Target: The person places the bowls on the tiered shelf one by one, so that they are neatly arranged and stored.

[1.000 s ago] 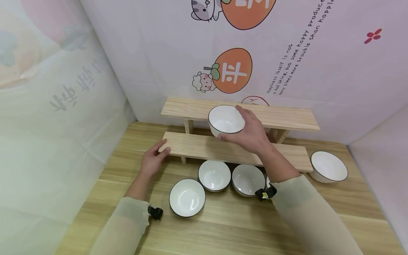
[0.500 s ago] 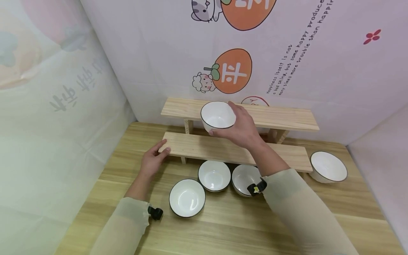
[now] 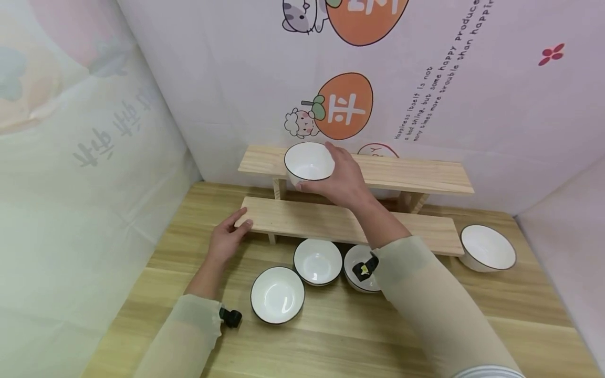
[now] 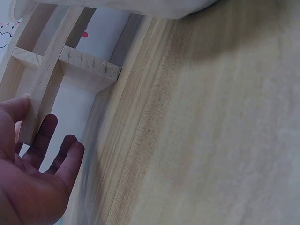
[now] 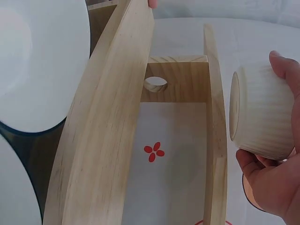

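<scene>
My right hand [image 3: 342, 181] grips a white bowl with a dark rim [image 3: 308, 161] over the left part of the upper shelf board [image 3: 416, 176]. The right wrist view shows this bowl's ribbed outside [image 5: 257, 112] held by my fingers [image 5: 269, 185] beside the upper board's edge [image 5: 214, 140]. My left hand [image 3: 227, 237] rests with straight fingers against the left end of the lower shelf board [image 3: 331, 223]. From the left wrist view, those fingers [image 4: 51, 154] touch the board's end [image 4: 44, 89].
Three more white bowls [image 3: 277, 294] [image 3: 317, 261] [image 3: 360, 268] stand on the wooden table [image 3: 331, 336] in front of the shelf. Another bowl [image 3: 487, 248] stands at the shelf's right end. Papered walls close in the back and left.
My right hand has carried the bowl leftwards and up, from above the lower board to the upper board. The left hand has stayed in place.
</scene>
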`<state>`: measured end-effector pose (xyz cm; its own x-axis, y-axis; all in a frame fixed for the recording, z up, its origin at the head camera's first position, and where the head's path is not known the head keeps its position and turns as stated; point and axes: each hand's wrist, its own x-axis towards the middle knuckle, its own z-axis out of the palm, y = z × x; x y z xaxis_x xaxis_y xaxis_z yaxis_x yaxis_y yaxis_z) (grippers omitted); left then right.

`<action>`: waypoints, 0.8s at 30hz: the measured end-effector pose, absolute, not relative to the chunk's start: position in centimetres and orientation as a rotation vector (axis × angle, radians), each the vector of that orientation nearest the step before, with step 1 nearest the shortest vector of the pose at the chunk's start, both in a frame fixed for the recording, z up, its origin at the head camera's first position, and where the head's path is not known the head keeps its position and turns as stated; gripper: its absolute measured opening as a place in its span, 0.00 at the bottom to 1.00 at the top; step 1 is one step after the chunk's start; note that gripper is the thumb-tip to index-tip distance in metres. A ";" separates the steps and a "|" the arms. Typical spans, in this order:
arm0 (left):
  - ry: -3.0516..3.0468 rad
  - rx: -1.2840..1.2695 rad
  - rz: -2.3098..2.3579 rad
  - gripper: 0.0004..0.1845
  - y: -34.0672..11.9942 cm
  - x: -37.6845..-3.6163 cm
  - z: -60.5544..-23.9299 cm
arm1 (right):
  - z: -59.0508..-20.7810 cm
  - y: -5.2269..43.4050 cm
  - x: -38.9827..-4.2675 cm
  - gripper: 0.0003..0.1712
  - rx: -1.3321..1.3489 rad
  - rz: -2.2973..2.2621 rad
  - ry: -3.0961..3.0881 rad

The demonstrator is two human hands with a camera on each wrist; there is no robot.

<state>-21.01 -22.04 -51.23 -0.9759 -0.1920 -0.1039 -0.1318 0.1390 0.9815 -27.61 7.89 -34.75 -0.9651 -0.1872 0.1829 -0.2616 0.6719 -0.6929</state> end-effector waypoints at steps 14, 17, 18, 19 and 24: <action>-2.317 0.331 -2.005 0.30 -22.2 -21.1 -51.5 | -34.7 6.4 -29.7 0.70 0.389 1.152 -2.787; -2.316 0.330 -2.000 0.30 -22.2 -21.1 -51.6 | -34.7 5.9 -30.3 0.68 0.401 1.155 -2.779; -2.320 0.332 -1.998 0.30 -22.2 -21.1 -51.6 | -34.8 5.8 -30.4 0.67 0.410 1.157 -2.770; -2.326 0.334 -1.992 0.30 -22.2 -21.1 -51.7 | -34.8 5.6 -30.6 0.66 0.415 1.160 -2.762; -2.343 0.342 -1.987 0.30 -22.2 -21.2 -51.6 | -34.7 5.0 -31.1 0.63 0.411 1.165 -2.749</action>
